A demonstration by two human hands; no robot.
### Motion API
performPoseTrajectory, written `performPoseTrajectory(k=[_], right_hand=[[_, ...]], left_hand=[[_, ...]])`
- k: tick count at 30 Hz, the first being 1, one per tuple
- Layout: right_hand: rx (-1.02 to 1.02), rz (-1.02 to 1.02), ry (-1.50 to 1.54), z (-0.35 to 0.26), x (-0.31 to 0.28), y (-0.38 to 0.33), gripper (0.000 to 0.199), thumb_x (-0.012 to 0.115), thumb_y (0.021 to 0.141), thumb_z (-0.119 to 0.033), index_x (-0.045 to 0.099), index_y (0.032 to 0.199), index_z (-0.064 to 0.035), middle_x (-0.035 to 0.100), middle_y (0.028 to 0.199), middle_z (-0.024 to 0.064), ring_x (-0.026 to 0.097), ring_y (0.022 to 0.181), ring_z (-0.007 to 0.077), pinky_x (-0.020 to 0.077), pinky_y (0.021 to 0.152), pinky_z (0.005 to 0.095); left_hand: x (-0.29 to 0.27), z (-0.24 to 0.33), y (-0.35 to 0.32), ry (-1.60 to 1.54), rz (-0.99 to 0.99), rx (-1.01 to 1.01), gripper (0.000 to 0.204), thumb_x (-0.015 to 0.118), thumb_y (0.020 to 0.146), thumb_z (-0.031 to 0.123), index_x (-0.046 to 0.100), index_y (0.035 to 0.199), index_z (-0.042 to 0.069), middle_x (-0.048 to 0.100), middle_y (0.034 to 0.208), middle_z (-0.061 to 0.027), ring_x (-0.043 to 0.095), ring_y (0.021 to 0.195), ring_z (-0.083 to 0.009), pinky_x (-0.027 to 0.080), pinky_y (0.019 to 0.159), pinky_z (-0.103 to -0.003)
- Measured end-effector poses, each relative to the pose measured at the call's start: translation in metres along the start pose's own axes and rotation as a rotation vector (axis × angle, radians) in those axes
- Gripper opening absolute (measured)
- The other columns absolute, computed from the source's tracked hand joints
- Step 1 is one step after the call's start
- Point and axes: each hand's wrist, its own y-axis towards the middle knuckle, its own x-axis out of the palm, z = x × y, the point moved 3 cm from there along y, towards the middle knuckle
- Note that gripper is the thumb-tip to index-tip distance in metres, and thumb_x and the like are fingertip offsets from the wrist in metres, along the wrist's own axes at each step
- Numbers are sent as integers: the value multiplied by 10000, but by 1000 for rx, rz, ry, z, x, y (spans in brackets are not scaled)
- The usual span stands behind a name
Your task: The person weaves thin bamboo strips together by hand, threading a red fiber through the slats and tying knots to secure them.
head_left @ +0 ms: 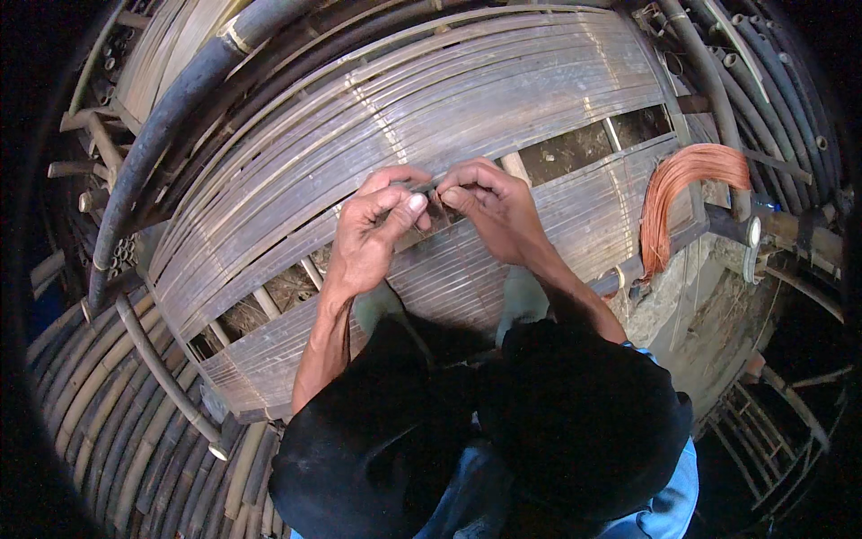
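A thin dark strip (pixel 426 186) is pinched between the closed fingertips of the left hand (pixel 377 225) and the right hand (pixel 489 205), just above a bamboo slat panel (pixel 359 135). A bundle of orange cord (pixel 678 193) is hung well to the right.

Both hands meet at the centre over a slatted bamboo panel (pixel 296 171). The left hand (pixel 377 225) and right hand (pixel 489 202) pinch a thin dark strip (pixel 426 186) between their fingertips. A bundle of orange cord (pixel 678 193) hangs at three o'clock, against a dark pole (pixel 709 81).
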Motion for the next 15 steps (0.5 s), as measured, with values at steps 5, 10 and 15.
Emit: performPoseTrajectory(k=[5, 10, 15], right_hand=[[-72, 31, -9, -16, 4, -3, 104, 646, 953, -89, 670, 1017, -11, 600, 1012, 78, 601, 987, 171, 516, 858, 315], [-221, -17, -148, -39, 13, -7, 74, 673, 906, -52, 661, 958, -1, 625, 984, 101, 611, 935, 206, 500, 829, 330], [-377, -152, -144, -54, 24, -22, 95, 691, 867, 10, 639, 946, 11, 602, 1020, 116, 616, 939, 240, 494, 815, 330]], left_hand=[[-1, 16, -1, -393, -53, 34, 407, 508, 1035, 253, 598, 755, -29, 637, 1208, -196, 590, 873, -179, 466, 835, -338], [1, 59, -15, -473, 1, 248, 465, 464, 1045, 299, 458, 680, 10, 553, 726, -159, 511, 718, -237, 420, 678, -367], [12, 85, -45, -317, 42, 264, 498, 525, 990, 315, 438, 605, 12, 508, 613, -125, 500, 600, -231, 383, 566, -346]])
